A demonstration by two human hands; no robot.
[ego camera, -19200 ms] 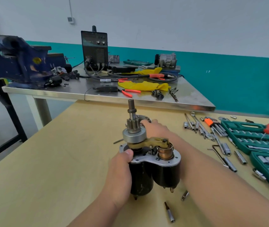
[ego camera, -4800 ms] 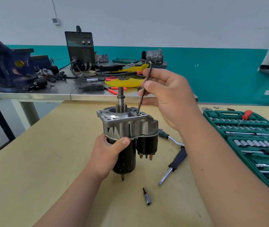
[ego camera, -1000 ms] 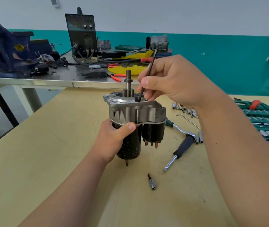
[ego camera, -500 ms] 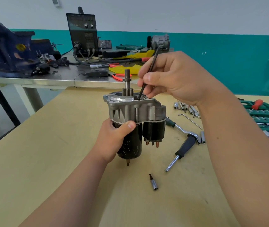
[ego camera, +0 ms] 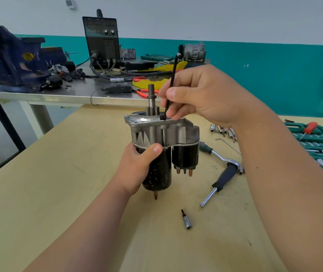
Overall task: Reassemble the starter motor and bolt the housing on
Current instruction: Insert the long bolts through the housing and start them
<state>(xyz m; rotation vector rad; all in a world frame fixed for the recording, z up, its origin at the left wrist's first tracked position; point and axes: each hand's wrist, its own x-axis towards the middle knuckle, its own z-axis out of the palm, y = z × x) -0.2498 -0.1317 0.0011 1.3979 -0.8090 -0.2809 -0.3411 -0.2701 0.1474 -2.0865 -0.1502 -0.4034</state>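
Item 1: black cylindrical starter motor (ego camera: 161,173), upright above the pale wooden table (ego camera: 58,173), grey cast-metal housing (ego camera: 156,134) seated on top. Your left hand (ego camera: 137,167) wrapped its body; your right hand (ego camera: 201,97) pinched 1 thin black hex key (ego camera: 173,75) (tip down in the housing's top face).

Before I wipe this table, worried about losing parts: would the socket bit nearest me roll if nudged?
Likely yes: the socket bit lies on its side and looks round. Shiny metal, so probably stiff, slippery. Small, so probably light.
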